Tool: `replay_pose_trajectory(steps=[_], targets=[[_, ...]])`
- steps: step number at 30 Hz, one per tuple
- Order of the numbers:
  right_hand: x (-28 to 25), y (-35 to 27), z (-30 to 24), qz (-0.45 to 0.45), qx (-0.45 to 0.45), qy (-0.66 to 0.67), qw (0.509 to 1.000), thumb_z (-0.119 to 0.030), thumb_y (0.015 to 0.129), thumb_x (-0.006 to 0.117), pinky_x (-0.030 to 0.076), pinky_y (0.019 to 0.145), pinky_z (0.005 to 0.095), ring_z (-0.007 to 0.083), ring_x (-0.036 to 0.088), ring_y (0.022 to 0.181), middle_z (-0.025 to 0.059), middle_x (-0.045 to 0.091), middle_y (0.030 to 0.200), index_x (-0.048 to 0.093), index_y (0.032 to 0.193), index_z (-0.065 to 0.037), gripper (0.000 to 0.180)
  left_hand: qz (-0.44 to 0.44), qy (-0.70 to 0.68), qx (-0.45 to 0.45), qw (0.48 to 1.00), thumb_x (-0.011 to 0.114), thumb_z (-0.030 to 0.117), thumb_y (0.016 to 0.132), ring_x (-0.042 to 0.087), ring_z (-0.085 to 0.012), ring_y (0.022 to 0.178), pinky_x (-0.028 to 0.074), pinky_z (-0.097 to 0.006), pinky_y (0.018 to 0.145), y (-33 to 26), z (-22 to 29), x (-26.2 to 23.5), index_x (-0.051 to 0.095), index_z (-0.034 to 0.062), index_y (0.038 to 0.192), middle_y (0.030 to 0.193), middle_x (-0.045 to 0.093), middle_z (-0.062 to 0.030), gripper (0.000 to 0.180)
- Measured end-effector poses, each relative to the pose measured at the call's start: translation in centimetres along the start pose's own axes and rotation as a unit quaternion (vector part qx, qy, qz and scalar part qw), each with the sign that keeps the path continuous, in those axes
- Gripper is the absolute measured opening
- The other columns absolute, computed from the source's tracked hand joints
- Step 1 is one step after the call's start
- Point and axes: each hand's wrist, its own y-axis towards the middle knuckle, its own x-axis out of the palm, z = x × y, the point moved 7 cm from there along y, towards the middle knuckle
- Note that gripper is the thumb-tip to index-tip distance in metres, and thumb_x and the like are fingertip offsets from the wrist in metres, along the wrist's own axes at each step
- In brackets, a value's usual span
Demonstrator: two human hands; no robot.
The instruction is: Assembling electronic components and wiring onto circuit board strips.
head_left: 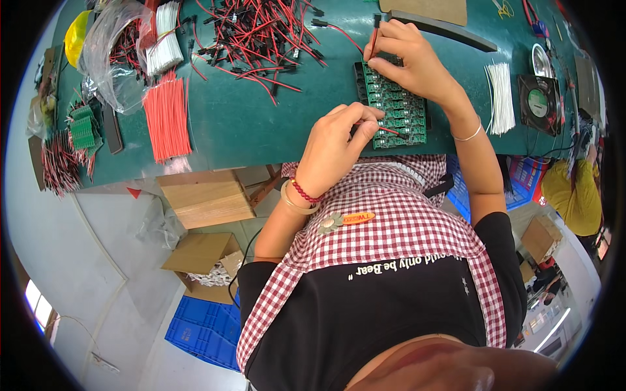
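A panel of small green circuit boards point(393, 120) lies near the table's front edge, in front of me. My right hand point(411, 62) is closed at its far left corner, thumb and finger pinching a red-and-black wire lead point(373, 42) whose black connector sticks up past the fingers. At the panel's near left side my left hand point(338, 144) is closed, its thumb and fingertips on a second red wire lead point(389, 131). That lead runs over the near boards to a black end; its part under the fingers is hidden.
A big heap of red-and-black leads point(257, 39) covers the table's far middle. Left lie bundles of red wires point(166, 120) and white wires point(164, 39), beside a plastic bag point(111, 58). Right are white wires point(500, 98) and a black fan point(540, 104); a dark bar point(443, 31) lies beyond.
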Motion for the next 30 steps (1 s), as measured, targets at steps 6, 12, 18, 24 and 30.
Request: replay_pose_trajectory(steps=[6, 12, 18, 24, 30], targets=[[0.4, -0.4, 0.6, 0.041, 0.035, -0.013, 0.998, -0.019, 0.080, 0.072, 0.038, 0.081, 0.0370, 0.0220, 0.054, 0.091, 0.0025, 0.058, 0.090, 0.066, 0.085, -0.009, 0.013, 0.094, -0.157, -0.092, 0.979, 0.062, 0.012, 0.095, 0.060, -0.0086, 0.069, 0.048, -0.024, 0.060, -0.4, -1.9, -1.1, 0.057, -0.0010, 0.089, 0.089, 0.069, -0.0074, 0.016], [-0.2, -1.3, 1.1, 0.077, 0.076, -0.061, 0.992, -0.021, 0.078, 0.075, 0.041, 0.080, 0.0383, 0.0238, 0.055, 0.090, 0.0039, 0.058, 0.090, 0.067, 0.087, -0.009, 0.016, 0.056, -0.366, -0.123, 0.921, 0.047, 0.025, 0.105, 0.049, -0.0062, 0.064, 0.040, -0.020, 0.057, -0.1, -1.5, -1.0, 0.049, 0.0061, 0.103, 0.078, 0.061, -0.0052, 0.019], [-1.2, -3.3, -4.0, 0.052, 0.153, 0.173, 0.972, -0.013, 0.080, 0.074, 0.048, 0.073, 0.0336, 0.0251, 0.062, 0.083, 0.0093, 0.062, 0.087, 0.067, 0.089, 0.001, 0.018, 0.031, -0.418, -0.130, 0.898, 0.050, 0.022, 0.103, 0.053, -0.0079, 0.061, 0.041, -0.020, 0.057, -0.6, -1.6, -0.3, 0.049, 0.0060, 0.100, 0.078, 0.065, -0.0097, 0.017], [-1.1, -4.1, -5.3, 0.109, 0.189, 0.221, 0.951, -0.008, 0.086, 0.070, 0.050, 0.065, 0.0298, 0.0176, 0.064, 0.071, 0.0088, 0.066, 0.081, 0.068, 0.087, 0.003, 0.012, -0.042, -0.332, -0.155, 0.929, 0.054, 0.011, 0.099, 0.057, -0.0075, 0.058, 0.046, -0.021, 0.055, -0.4, -1.0, 1.0, 0.049, 0.0020, 0.096, 0.076, 0.069, -0.0116, 0.011], [0.1, -4.0, -5.9, -0.014, 0.173, 0.375, 0.911, -0.008, 0.086, 0.069, 0.049, 0.072, 0.0279, 0.0151, 0.063, 0.077, 0.0070, 0.066, 0.084, 0.068, 0.091, 0.002, 0.011, -0.121, -0.393, -0.186, 0.893, 0.057, 0.013, 0.099, 0.061, -0.0111, 0.055, 0.046, -0.021, 0.051, -1.2, -0.6, 0.4, 0.051, 0.0007, 0.094, 0.072, 0.069, -0.0135, 0.014]])
